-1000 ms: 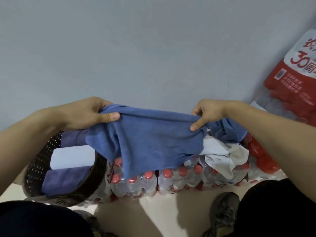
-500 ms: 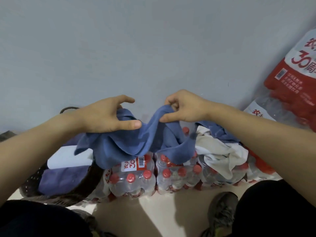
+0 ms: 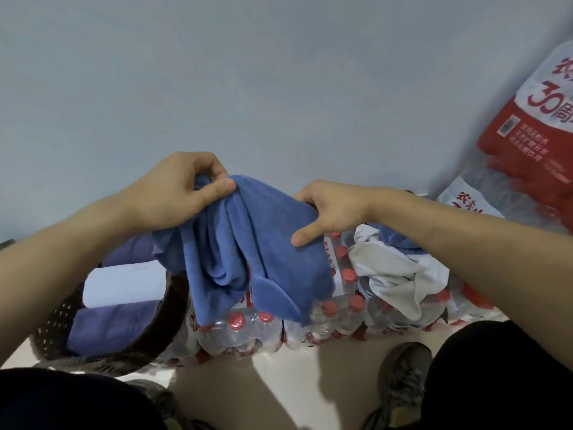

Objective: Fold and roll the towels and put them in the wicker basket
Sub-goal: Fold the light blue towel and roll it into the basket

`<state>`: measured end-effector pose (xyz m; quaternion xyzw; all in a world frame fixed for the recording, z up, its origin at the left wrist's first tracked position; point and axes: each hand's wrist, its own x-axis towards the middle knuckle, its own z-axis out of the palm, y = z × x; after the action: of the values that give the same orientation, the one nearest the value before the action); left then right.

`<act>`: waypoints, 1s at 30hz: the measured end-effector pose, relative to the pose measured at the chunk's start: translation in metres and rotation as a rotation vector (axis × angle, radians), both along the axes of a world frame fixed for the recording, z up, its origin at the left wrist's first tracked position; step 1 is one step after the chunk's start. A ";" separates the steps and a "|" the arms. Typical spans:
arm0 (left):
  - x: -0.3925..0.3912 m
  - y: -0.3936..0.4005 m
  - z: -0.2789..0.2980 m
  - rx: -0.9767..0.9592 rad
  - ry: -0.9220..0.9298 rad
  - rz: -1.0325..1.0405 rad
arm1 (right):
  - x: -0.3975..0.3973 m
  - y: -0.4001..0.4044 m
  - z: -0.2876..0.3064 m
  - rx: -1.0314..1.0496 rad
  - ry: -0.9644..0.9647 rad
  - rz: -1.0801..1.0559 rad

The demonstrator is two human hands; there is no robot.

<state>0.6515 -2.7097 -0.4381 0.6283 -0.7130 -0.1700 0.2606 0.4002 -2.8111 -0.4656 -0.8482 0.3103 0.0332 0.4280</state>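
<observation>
Blue terry-cloth towel point(image 3: 248, 243) — held in mid-air above the shrink-wrapped water bottles point(image 3: 248, 330), beside the dark wicker basket point(image 3: 148, 336). Left hand point(image 3: 173, 193) pinches one bunched edge, right hand point(image 3: 328, 209) grips the other; uneven layers risk a crooked fold — or slippage.

Right hand point(image 3: 333, 211) fingers tucked behind blue towel point(image 3: 248, 243), only thumb showing. Towel drapes over shrink-wrapped water bottles point(image 3: 245, 330), hiding labels. Wicker basket point(image 3: 148, 339) cut off by left forearm; rolled towels point(image 3: 121, 287) partly covered. Red pack point(image 3: 533, 119) clipped at right edge, print blurred. Shoe point(image 3: 403, 377) half behind knee.
</observation>
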 end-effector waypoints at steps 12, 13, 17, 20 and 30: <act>0.009 -0.003 -0.014 0.216 -0.147 0.054 | -0.040 -0.037 -0.011 0.264 -0.075 -0.376; 0.007 -0.002 -0.015 0.239 -0.138 0.052 | -0.039 -0.036 -0.011 0.284 -0.134 -0.428; -0.008 0.001 -0.021 0.356 -0.111 -0.022 | -0.026 -0.031 0.000 0.322 -0.344 -0.585; -0.025 0.005 -0.030 0.395 -0.050 -0.053 | -0.012 -0.021 0.014 0.349 -0.404 -0.543; -0.063 -0.006 -0.018 0.125 0.491 0.074 | 0.015 0.011 0.012 0.494 -0.463 -0.352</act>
<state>0.5889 -2.7158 -0.4565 0.6087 -0.5930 -0.3515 0.3928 0.4148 -2.8000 -0.4536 -0.6381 0.3288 -0.1595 0.6777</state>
